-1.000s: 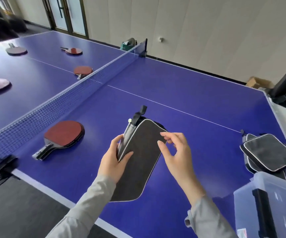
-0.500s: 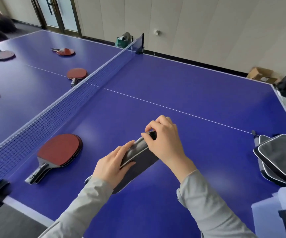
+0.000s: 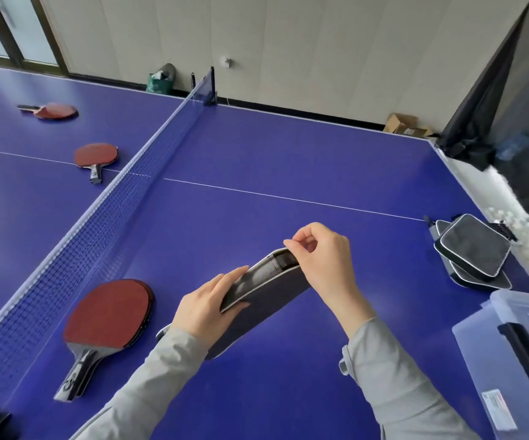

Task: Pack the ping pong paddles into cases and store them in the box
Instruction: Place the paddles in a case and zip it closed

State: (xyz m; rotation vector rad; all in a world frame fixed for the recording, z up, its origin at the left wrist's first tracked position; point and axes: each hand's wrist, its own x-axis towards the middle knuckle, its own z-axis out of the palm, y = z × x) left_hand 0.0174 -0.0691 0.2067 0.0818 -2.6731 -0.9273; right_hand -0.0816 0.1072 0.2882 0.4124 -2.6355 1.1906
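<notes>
I hold a dark grey paddle case (image 3: 266,300) with white piping, tilted low over the blue table (image 3: 257,154). My left hand (image 3: 207,308) grips its near side. My right hand (image 3: 323,258) pinches the zipper at its far top corner, where the case gapes a little. A red paddle (image 3: 107,312) lies flat by the net, left of my hands. Two more red paddles lie beyond the net, one (image 3: 96,155) close to it, one (image 3: 54,110) farther back. Stacked grey cases (image 3: 473,252) rest at the table's right edge. A clear plastic box (image 3: 517,360) with a black latch stands at lower right.
The net (image 3: 114,198) runs diagonally across the table. White balls (image 3: 511,233) lie off the right edge under black netting (image 3: 479,106). A cardboard box (image 3: 406,125) and a green bag (image 3: 160,79) sit on the floor by the far wall.
The case went from upright to lying low and tilted. My right hand moved from its side edge to the top corner and pinched the zipper. The view swung right.
</notes>
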